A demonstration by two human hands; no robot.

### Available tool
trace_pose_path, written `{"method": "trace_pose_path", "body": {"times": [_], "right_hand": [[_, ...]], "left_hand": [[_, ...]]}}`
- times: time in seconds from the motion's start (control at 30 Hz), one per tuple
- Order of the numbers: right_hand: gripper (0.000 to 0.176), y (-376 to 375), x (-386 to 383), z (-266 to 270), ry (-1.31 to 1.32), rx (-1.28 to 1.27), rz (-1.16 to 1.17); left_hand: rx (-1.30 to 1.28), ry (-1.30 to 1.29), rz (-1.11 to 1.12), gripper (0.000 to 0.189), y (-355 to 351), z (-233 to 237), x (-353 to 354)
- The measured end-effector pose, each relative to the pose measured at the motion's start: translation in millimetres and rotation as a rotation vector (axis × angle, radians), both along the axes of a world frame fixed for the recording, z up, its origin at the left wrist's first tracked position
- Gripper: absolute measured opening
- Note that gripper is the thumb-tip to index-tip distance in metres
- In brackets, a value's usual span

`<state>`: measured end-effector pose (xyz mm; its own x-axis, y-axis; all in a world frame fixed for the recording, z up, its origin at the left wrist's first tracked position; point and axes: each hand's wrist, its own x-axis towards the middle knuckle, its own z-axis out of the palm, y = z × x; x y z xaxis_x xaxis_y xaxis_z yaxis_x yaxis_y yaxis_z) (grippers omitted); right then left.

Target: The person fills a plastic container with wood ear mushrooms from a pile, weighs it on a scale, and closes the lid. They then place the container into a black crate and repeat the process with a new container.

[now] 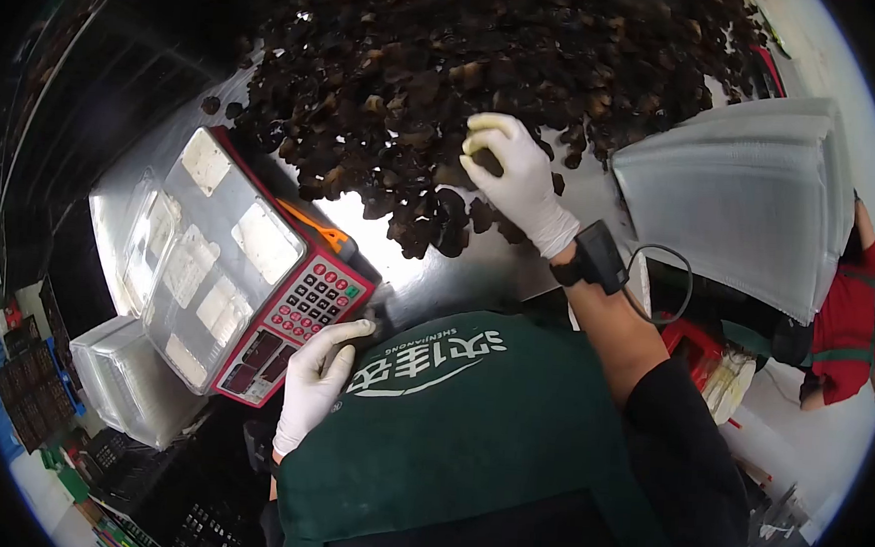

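Dark brown, mushroom-like pieces [448,104] lie in a wide, loose heap on the shiny metal table [412,277]. My right hand [519,173], in a white glove, is over the heap's near edge. Its fingers and thumb are curved with a gap between them, and I see nothing gripped. My left hand [316,376], also gloved in white, is beside the red scale's keypad, close to the green apron [479,416]. Its thumb stands apart from the bent fingers, and it holds nothing I can see. The red scale [271,349] has a keypad and a dark display.
Pale rectangular patches show on the scale's top [227,281]. An orange tool [320,228] lies behind the scale. Clear plastic trays [135,380] are stacked at left, and a larger translucent stack [733,196] stands at right. Another person in red [845,324] is at far right.
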<state>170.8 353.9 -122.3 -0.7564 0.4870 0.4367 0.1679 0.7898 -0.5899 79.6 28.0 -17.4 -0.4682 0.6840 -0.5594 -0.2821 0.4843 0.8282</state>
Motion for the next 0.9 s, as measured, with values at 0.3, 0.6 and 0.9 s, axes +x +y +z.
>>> {"method": "trace_pose_path", "body": {"times": [0.3, 0.6, 0.9], "right_hand": [[0.018, 10, -75, 2, -0.228, -0.041, 0.017], [0.021, 44, -104, 84, -0.284, -1.191, 0.157], [0.033, -39, -177, 116, -0.272, -1.773, 0.732]], "left_hand": [[0.201, -0.005, 0.162, 0.024, -36, 47, -3], [-0.042, 0.965, 0.764, 0.029, -103, 42, -57], [-0.242, 1.264, 0.466, 0.051, -77, -4, -84]]}}
